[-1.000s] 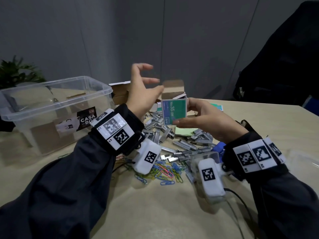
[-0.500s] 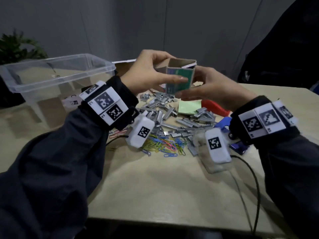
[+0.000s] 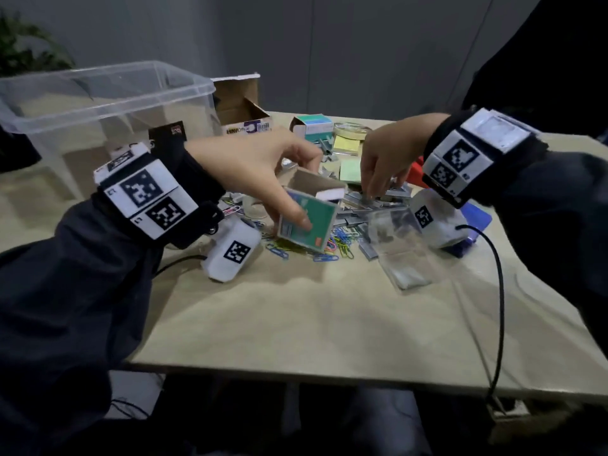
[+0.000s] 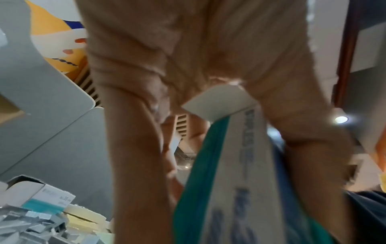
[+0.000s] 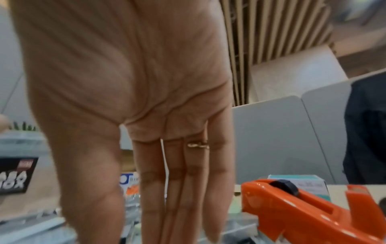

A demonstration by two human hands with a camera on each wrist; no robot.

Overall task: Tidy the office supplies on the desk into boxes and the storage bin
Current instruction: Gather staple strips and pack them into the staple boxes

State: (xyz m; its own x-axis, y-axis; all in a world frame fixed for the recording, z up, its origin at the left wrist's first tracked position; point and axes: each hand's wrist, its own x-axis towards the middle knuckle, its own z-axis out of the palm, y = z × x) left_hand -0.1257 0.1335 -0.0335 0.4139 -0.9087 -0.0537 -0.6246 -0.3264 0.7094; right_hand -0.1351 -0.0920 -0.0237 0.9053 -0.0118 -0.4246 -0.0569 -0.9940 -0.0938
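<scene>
The right hand (image 3: 386, 156) covers its own fingertips among the staples (image 3: 371, 200), so any pinch is unclear. Print on the green box (image 3: 307, 225) is blurred.

A small staple box (image 4: 49, 200) at the back of the pile reads "No.35". The cardboard box (image 3: 245, 118) behind the heap shows "Office" (leading letters unclear) beside a barcode. The clear bin's black label (image 5: 14, 175) is too blurred to read.
</scene>
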